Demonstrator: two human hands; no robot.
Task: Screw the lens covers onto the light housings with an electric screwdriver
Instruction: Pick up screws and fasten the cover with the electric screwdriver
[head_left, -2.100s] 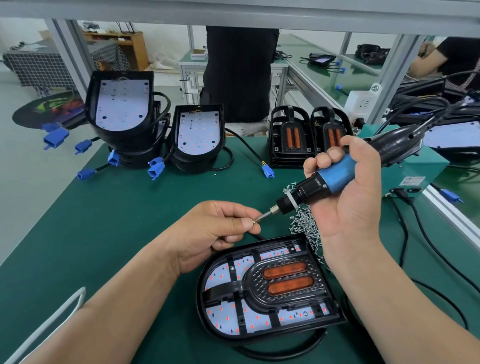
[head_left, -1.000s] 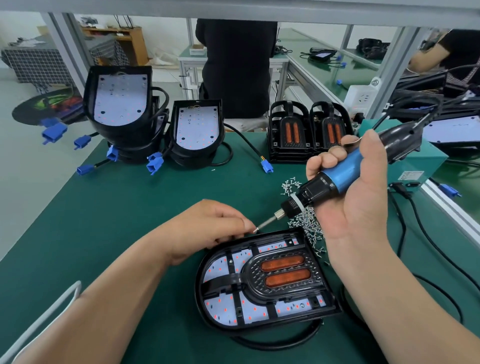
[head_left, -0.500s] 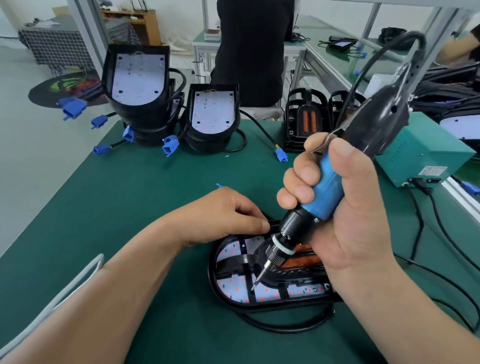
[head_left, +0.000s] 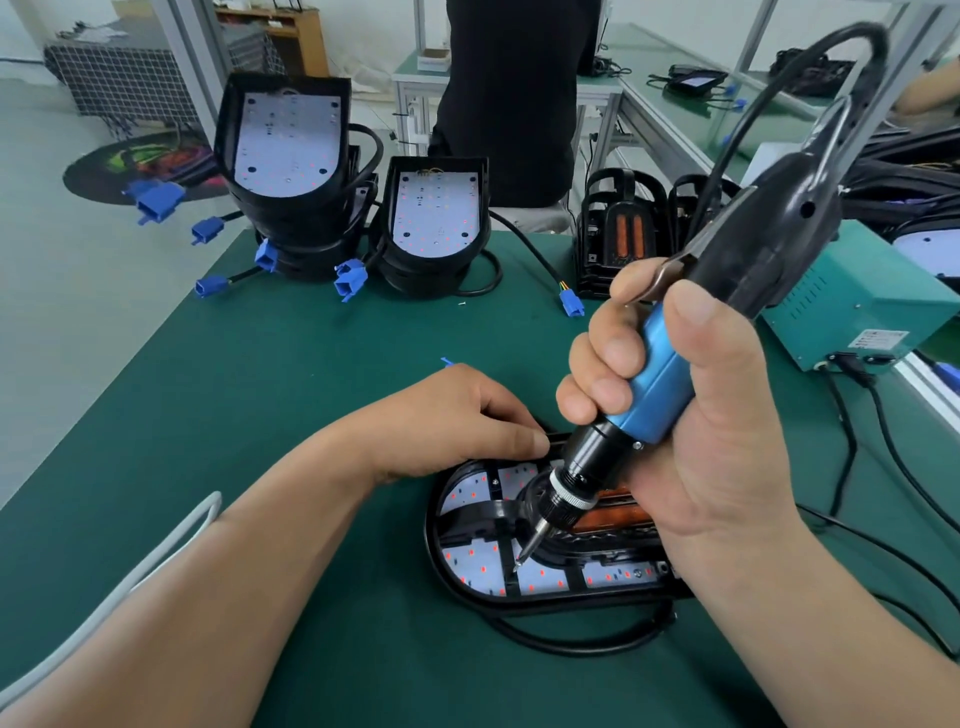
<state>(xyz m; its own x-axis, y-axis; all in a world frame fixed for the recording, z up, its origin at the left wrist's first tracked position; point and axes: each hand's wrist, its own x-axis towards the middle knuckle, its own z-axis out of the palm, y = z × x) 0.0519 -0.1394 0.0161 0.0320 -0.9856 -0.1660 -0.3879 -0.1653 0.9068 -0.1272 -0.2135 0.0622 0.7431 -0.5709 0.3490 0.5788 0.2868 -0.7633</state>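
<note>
Step in hand, by judgement: driving a screw through the cover. Left to right:
- left hand (head_left: 457, 421) on the far left rim of the housing (head_left: 467, 592), fingers tucked under, grip not discernible
- housing flat near the desk's (head_left: 260, 415) front edge, right of centre, cover (head_left: 496, 512) seated inside
- bit (head_left: 527, 548) tilted, tip down at the cover's near left arm
- screwdriver (head_left: 654, 379) clamped in the right hand (head_left: 717, 441), fingers wrapped round the barrel

Next: bit square to the screw, firm downward pressure, then trigger.

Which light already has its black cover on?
The light lying flat under the screwdriver. The left stack and right stack at the back show bare white boards.
</note>
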